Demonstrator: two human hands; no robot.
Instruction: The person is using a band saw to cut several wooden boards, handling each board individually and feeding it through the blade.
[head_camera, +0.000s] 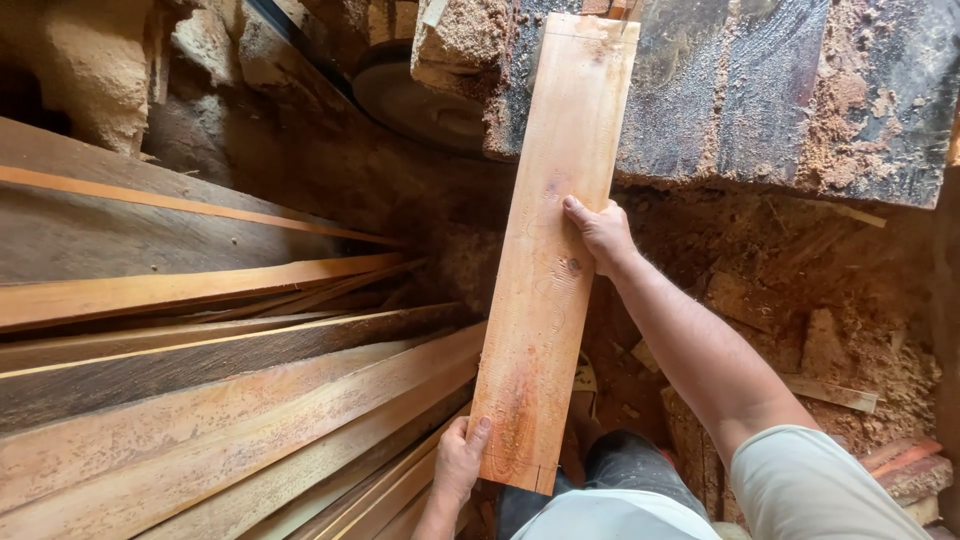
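Observation:
A long pale wooden plank (555, 220) runs from near my waist up to the sawdust-covered saw table (800, 110) at the top. My left hand (460, 462) grips the plank's near end at its left corner, thumb on top. My right hand (602, 233) holds the plank's right edge about midway, thumb laid across the face. The plank's far end rests on the table's edge, next to a heap of sawdust (465, 40).
A stack of long sawn boards (220, 400) slants across the left half. A round dark wheel (415, 100) sits under the table at top centre. Wood offcuts (830, 395) and sawdust litter the ground at right.

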